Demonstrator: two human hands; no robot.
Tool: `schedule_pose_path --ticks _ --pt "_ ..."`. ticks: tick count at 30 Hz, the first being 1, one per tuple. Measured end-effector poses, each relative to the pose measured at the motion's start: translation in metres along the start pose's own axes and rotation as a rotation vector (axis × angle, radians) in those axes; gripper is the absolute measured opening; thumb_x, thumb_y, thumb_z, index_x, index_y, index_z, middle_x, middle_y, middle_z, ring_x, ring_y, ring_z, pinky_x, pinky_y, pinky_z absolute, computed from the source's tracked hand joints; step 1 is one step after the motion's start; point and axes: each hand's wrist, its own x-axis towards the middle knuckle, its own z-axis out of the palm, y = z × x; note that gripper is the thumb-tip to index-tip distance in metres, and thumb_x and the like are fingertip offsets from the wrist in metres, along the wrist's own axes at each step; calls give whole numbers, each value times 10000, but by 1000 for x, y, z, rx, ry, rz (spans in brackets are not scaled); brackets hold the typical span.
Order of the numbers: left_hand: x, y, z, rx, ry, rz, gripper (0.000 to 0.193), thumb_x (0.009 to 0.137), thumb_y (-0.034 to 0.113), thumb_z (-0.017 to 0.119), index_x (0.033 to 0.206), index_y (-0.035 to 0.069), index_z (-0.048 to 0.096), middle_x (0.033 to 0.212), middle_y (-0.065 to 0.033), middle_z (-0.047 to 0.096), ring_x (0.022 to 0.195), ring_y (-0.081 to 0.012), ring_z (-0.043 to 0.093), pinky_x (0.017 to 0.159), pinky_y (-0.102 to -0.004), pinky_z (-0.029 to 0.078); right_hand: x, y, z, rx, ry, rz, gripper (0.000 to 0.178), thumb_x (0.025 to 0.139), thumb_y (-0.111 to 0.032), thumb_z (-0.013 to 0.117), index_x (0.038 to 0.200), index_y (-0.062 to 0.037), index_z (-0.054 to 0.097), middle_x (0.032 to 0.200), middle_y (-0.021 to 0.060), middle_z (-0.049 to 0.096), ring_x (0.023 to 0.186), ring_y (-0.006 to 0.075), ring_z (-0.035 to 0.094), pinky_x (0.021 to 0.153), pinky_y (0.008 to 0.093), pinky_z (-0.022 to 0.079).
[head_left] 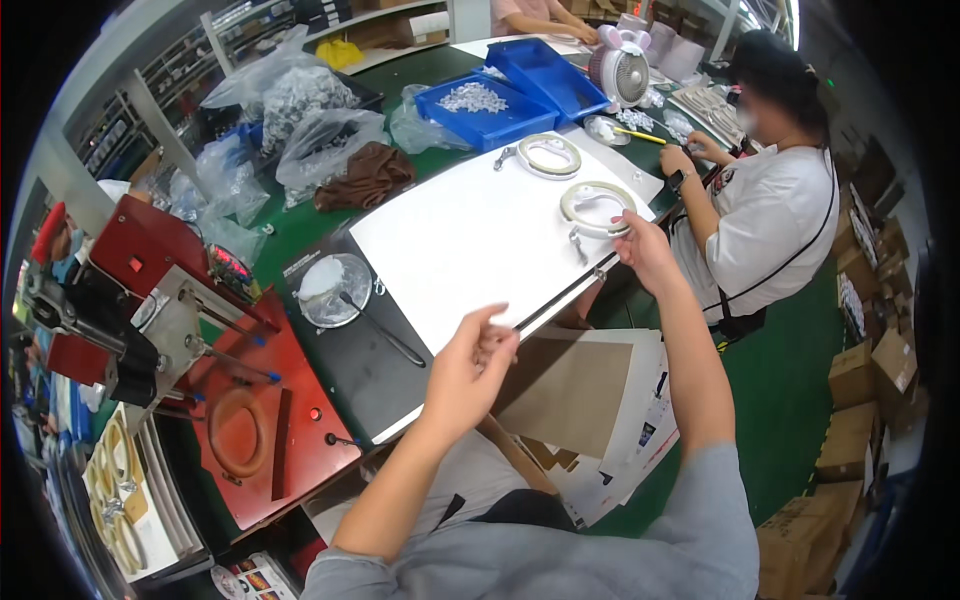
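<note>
on the green surface (300, 234), one white sheet (430, 250) lies under two pale rings (551, 174), two blue trays (545, 75) behind; the right hand (648, 256) pinches the nearer ring (590, 229), thumb against fingers; the left hand (468, 375) hovers half open, fingers loosely curled

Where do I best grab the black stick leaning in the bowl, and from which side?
Probably the outer end of the black stick, the left hand coming in from its right. That slim end juts uncovered past the rim of the bowl, toward that hand, while the other end sits inside, by the white stuff.
</note>
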Motion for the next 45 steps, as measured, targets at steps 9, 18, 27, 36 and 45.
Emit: schedule_pose_path --ticks 9,18,27,36,45 --pt "-91 -16 -35 218 -88 -3 228 986 111 660 1196 34 698 975 -111 700 786 -187 662 702 -301 530 26 -4 -1 -701 418 -118 422 1046 -377 584 1094 41 606 762 93 695 564 137 607 505 290 462" --pt "-220 -60 -102 322 -56 -311 188 966 168 684 1088 28 710 909 -154 678 766 -264 672 684 -365 530 -172 21 144 -740 -849 48 207 1026 -226 641 1041 -29 703 746 -4 652 647 55 589 544 225 463" --pt "-351 -68 -195 295 218 -523 199 909 224 739 926 30 696 855 -147 724 787 -296 709 697 -402 544 -291 228 293 -632 -1210 598 221 1062 -237 602 1003 -46 697 745 -34 604 619 41 488 567 195 384" --pt "-561 -50 -275 730 1560 -928 276 914 179 679 1111 -14 691 966 -168 738 860 -302 716 790 -399 558 -314 248 355 -724 -1517 426 248 1078 -251 579 1027 -33 686 741 -19 614 621 46 504 570 215 412" --pt "-679 -166 -410 1416 785 -1665 1025 793 398 782 1514 -159 312 1571 -331 382 1480 -435 359 1243 -446 279 -323 250 318 -627 -1274 282 210 1059 -240 596 1041 -45 671 753 44 658 709 122 662 626 296 511"
